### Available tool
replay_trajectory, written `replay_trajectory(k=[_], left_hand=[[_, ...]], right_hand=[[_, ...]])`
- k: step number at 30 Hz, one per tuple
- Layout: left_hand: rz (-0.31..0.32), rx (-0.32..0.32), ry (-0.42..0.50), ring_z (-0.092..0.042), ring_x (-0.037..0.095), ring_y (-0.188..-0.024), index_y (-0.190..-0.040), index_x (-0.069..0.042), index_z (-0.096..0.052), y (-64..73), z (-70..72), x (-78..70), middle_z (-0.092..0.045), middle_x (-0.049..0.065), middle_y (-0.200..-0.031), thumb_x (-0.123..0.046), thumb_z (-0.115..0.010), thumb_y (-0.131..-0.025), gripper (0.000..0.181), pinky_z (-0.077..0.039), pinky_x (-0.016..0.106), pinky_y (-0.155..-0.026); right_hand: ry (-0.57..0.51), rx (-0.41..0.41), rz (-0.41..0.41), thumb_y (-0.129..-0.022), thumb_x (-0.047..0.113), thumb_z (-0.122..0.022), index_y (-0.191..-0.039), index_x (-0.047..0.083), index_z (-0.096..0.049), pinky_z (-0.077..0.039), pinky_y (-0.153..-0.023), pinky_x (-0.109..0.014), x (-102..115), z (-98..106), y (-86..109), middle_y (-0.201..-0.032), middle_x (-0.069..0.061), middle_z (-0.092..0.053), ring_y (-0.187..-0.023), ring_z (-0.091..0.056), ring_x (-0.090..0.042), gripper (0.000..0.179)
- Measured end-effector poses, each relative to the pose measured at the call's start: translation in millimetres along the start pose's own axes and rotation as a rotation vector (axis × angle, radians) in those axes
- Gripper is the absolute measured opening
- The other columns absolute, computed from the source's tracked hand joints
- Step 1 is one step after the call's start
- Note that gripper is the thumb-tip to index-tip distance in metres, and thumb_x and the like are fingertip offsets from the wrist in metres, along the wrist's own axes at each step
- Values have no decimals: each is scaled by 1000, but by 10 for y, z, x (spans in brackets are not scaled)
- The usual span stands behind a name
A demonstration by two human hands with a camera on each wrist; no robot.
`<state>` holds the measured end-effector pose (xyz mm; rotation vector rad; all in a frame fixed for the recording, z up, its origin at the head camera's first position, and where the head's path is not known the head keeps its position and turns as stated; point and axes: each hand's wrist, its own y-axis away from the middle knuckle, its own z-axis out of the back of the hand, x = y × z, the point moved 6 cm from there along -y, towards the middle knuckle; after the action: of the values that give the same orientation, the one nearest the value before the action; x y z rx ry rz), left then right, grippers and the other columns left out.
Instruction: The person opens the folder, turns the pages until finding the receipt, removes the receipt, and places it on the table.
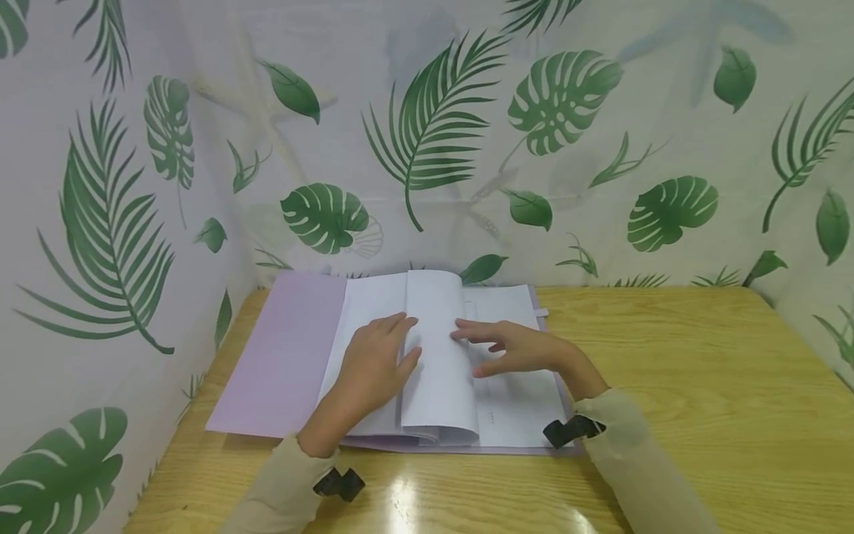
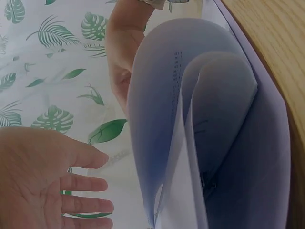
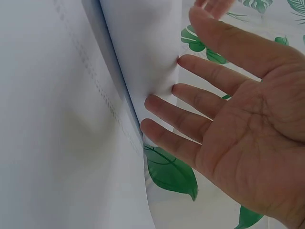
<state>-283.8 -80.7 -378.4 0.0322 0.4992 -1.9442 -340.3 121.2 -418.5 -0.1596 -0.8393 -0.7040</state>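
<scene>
A lilac folder (image 1: pixel 287 348) lies spread open on the table with white paper sheets (image 1: pixel 517 408) inside. Near its middle, several sheets curl over into a loose roll (image 1: pixel 437 371). My left hand (image 1: pixel 373 363) is over the roll's left side, fingers extended; in the left wrist view that hand (image 2: pixel 38 176) holds nothing. On the roll's right side, my right hand (image 1: pixel 523 347) reaches in with straight fingers. The right wrist view has the fingertips (image 3: pixel 152 102) of this hand touching the curved paper. Small printed lines (image 2: pixel 176 71) show inside the curl.
The wooden table (image 1: pixel 687 386) extends to the right and in front of the folder. A white cloth (image 1: pixel 460 185) with green leaf prints hangs behind and at the sides. A small white tab (image 1: pixel 541 312) sticks out at the folder's right edge.
</scene>
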Motion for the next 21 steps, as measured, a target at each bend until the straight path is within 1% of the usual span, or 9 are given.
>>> replay_trajectory(k=[3,5,8,12,17,21], left_hand=[[-8,-20,7,-59,36,-130,-135,-5,-63,5,11,-39,-63,16,-140,-27,-69,-97,44,-49,53,-106],[-5,-14,21,-59,35,-131,-136,-6,-62,7,-4,-56,-63,16,-140,-27,-68,-98,44,-49,53,-108],[-8,15,43,-58,35,-132,-138,-6,-61,13,-56,-85,-62,16,-141,-28,-67,-99,45,-47,53,-110],[-27,67,69,-57,37,-133,-139,-5,-59,22,-165,-110,-60,19,-143,-30,-66,-99,47,-46,53,-111],[-40,129,96,-54,39,-137,-142,-4,-57,27,-286,-115,-56,21,-147,-32,-65,-100,51,-45,54,-114],[-38,166,105,-50,38,-140,-145,-5,-54,37,-332,-114,-52,20,-152,-32,-64,-101,53,-43,54,-116]], right_hand=[[5,-19,-7,-94,27,-74,-154,10,-46,-45,-112,-59,22,-11,-17,-168,-16,-24,-150,-35,-41,68],[15,-33,-4,-94,28,-75,-153,11,-47,-46,-111,-59,24,-23,-35,-168,-16,-25,-151,-35,-41,68],[17,-56,-1,-93,28,-75,-152,12,-49,-47,-111,-58,34,-38,-56,-168,-15,-27,-152,-33,-39,67],[8,-77,7,-93,29,-76,-151,12,-51,-47,-111,-58,55,-58,-74,-167,-14,-29,-153,-32,-38,65],[2,-82,14,-93,28,-75,-150,11,-52,-46,-111,-58,64,-91,-93,-167,-15,-30,-152,-33,-38,63],[1,-82,19,-94,27,-75,-150,11,-52,-46,-111,-58,86,-103,-98,-167,-15,-30,-152,-33,-38,63]])
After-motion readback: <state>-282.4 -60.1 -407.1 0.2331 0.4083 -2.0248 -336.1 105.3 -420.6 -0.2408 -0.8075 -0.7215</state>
